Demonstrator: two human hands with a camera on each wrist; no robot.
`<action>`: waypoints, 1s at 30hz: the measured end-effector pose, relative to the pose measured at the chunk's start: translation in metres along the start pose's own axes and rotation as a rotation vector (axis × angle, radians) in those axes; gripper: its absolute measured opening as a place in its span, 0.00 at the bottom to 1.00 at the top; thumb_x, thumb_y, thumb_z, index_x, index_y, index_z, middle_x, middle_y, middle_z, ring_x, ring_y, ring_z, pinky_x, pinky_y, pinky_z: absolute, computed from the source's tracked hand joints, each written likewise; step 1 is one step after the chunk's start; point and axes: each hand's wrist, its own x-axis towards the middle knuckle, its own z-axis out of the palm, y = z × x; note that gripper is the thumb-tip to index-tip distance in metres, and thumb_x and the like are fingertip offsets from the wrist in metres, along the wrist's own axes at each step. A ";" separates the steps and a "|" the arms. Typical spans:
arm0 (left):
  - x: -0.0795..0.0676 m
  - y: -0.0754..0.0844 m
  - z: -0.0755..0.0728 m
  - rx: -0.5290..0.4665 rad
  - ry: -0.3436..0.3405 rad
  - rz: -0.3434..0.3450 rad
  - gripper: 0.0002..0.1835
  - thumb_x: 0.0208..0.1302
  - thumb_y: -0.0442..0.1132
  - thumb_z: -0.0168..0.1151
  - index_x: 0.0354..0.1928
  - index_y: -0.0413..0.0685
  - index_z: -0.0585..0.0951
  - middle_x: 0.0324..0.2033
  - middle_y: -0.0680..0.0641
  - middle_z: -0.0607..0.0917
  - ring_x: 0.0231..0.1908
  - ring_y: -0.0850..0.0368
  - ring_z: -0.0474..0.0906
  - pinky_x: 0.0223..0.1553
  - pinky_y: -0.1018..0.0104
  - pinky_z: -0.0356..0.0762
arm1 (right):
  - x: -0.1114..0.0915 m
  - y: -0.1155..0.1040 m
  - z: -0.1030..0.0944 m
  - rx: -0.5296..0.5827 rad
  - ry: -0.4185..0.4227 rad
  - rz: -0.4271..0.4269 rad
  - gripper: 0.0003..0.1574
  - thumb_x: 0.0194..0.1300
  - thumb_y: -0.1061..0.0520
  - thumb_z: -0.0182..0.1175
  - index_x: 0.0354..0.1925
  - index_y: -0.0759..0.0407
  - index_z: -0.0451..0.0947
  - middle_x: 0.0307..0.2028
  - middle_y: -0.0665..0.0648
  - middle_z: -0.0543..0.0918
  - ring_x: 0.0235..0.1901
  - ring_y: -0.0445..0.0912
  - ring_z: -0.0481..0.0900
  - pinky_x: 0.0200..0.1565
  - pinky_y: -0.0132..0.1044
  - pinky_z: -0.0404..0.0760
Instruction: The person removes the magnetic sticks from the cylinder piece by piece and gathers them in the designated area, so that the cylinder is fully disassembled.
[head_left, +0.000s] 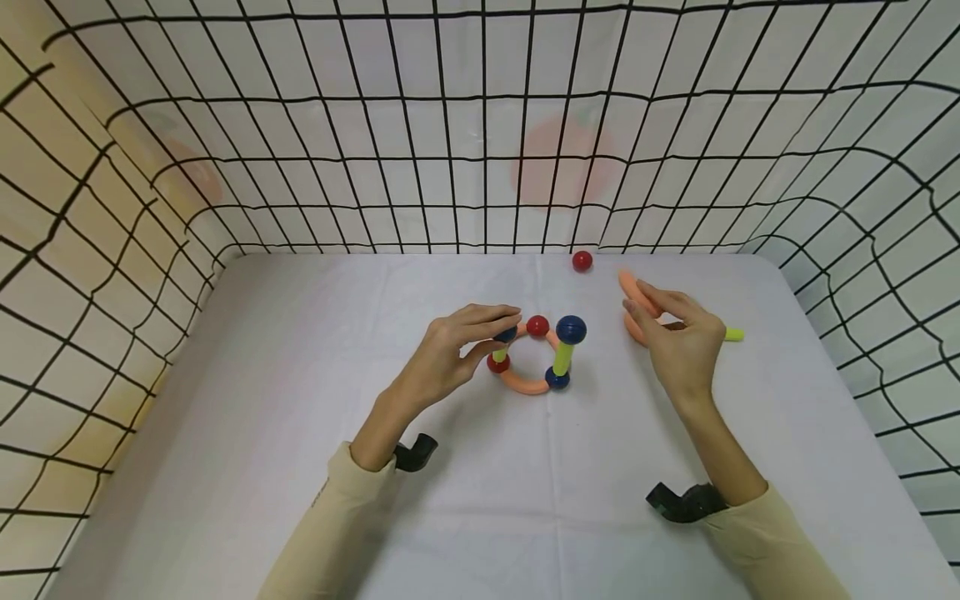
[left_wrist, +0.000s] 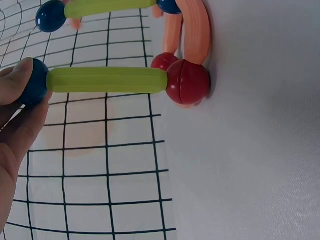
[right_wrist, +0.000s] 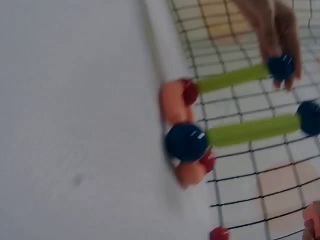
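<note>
My left hand (head_left: 461,342) pinches a blue ball (left_wrist: 34,82) on top of a yellow-green rod (left_wrist: 107,80). That rod stands upright in a red ball (left_wrist: 187,82) of a ring on the table, made of orange curved sticks (head_left: 525,385) and balls. A second upright rod (head_left: 562,360) rises from the ring's blue ball (right_wrist: 186,142) and carries another blue ball (head_left: 571,330). Right of the ring, my right hand (head_left: 684,346) holds an orange curved stick (head_left: 633,287) between thumb and fingers. Another orange curved piece (head_left: 634,328) shows just below it, partly hidden by the fingers.
A loose red ball (head_left: 582,262) lies near the table's back edge. Beyond my right hand, the end of a yellow-green rod (head_left: 734,334) shows on the table. Black wire mesh (head_left: 483,158) walls the back and both sides of the white table (head_left: 480,517).
</note>
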 end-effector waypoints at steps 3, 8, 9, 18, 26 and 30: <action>-0.001 -0.002 0.001 -0.002 0.001 -0.002 0.25 0.60 0.23 0.71 0.61 0.37 0.83 0.58 0.40 0.87 0.58 0.47 0.85 0.60 0.61 0.83 | 0.002 0.020 0.003 -0.025 -0.041 0.097 0.18 0.57 0.63 0.78 0.48 0.58 0.91 0.42 0.62 0.92 0.37 0.31 0.80 0.37 0.18 0.74; -0.001 -0.001 0.000 -0.003 -0.001 -0.006 0.24 0.62 0.24 0.71 0.61 0.37 0.83 0.58 0.40 0.87 0.58 0.47 0.85 0.60 0.62 0.83 | 0.003 0.042 0.007 -0.095 -0.110 0.171 0.17 0.59 0.62 0.76 0.49 0.62 0.90 0.46 0.67 0.90 0.37 0.31 0.79 0.38 0.16 0.74; -0.001 0.000 0.000 -0.002 -0.003 -0.008 0.24 0.62 0.25 0.71 0.61 0.37 0.83 0.59 0.40 0.87 0.59 0.47 0.84 0.61 0.62 0.83 | 0.003 0.044 0.007 -0.104 -0.123 0.182 0.18 0.60 0.62 0.76 0.49 0.62 0.89 0.47 0.67 0.90 0.37 0.30 0.79 0.36 0.15 0.74; 0.000 -0.001 0.000 -0.010 -0.007 -0.012 0.25 0.61 0.24 0.71 0.61 0.38 0.83 0.59 0.40 0.87 0.58 0.48 0.85 0.60 0.62 0.83 | 0.001 0.058 0.011 -0.219 -0.296 0.254 0.22 0.73 0.54 0.65 0.60 0.64 0.83 0.55 0.68 0.87 0.37 0.42 0.77 0.31 0.16 0.71; 0.000 -0.001 -0.001 -0.003 -0.005 -0.008 0.25 0.60 0.23 0.72 0.61 0.36 0.83 0.59 0.40 0.87 0.59 0.47 0.84 0.61 0.60 0.83 | 0.001 0.059 0.017 -0.415 -0.326 0.122 0.18 0.69 0.57 0.69 0.53 0.67 0.86 0.47 0.71 0.88 0.45 0.61 0.86 0.41 0.39 0.79; 0.000 -0.001 0.000 -0.004 -0.006 -0.008 0.25 0.60 0.23 0.72 0.60 0.36 0.83 0.59 0.40 0.87 0.59 0.47 0.84 0.61 0.60 0.83 | 0.000 0.058 0.015 -0.476 -0.324 0.088 0.19 0.66 0.58 0.70 0.52 0.68 0.86 0.43 0.72 0.89 0.39 0.62 0.86 0.35 0.40 0.75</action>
